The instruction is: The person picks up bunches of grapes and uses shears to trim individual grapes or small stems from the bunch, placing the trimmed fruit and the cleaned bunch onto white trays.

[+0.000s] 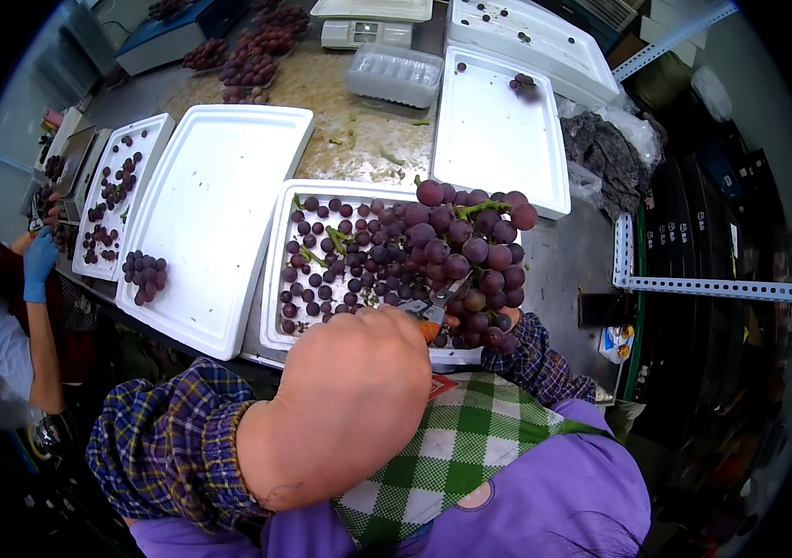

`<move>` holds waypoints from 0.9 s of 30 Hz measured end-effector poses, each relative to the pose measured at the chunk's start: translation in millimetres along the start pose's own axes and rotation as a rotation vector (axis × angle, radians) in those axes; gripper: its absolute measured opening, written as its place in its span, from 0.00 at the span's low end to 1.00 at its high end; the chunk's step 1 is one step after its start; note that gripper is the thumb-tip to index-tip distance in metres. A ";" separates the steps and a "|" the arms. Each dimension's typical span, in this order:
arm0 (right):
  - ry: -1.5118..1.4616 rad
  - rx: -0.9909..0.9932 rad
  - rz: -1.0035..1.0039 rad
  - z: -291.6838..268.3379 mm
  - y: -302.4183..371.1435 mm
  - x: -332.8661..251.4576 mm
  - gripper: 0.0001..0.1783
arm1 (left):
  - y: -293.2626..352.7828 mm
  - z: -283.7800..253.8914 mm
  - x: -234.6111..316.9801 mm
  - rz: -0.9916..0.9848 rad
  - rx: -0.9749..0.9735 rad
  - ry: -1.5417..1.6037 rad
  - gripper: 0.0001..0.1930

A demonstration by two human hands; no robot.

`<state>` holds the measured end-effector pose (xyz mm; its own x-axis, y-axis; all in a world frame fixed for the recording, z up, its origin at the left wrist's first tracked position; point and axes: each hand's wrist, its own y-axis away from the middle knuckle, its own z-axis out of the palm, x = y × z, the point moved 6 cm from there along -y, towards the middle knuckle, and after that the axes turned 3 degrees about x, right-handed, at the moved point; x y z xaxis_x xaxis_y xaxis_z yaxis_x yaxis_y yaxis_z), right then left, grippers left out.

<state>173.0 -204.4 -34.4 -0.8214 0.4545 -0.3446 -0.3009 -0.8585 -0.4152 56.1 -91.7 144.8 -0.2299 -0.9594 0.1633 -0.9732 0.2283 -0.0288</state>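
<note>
My left hand (349,391) is closed around a pair of pruning shears (434,314) with orange on the handle. The blades point into the lower part of a large bunch of dark red grapes (470,246) with a green stem. My right hand (506,318) is behind and under that bunch, holding it up; most of its fingers are hidden by the grapes. Beneath the bunch is a white foam tray (275,270), where many loose grapes (322,288) and green stem pieces lie.
To the left, a white foam tray (219,186) holds a small grape bunch (144,276). Another tray (503,139) stands back right, beside clear plastic boxes (396,74) and a scale (365,33). More bunches (252,56) lie at the back. A blue-gloved co-worker's hand (40,260) is far left.
</note>
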 end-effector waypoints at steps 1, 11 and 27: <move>-0.043 0.103 -0.010 -3.0 -1.0 0.3 0.31 | 0.6 0.5 -0.7 -0.001 0.007 0.007 0.10; 0.053 0.229 -0.154 16.8 -8.7 2.4 0.32 | 4.3 4.5 -5.4 -0.021 0.008 0.092 0.11; -0.103 0.673 -0.121 -25.3 16.5 10.1 0.40 | 25.0 -0.4 -21.3 -0.098 -0.103 0.185 0.10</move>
<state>172.1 -207.9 -66.0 -0.7950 0.5600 -0.2329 -0.6011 -0.7790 0.1786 36.8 -65.6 141.0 -0.1195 -0.9333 0.3387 -0.9824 0.1605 0.0956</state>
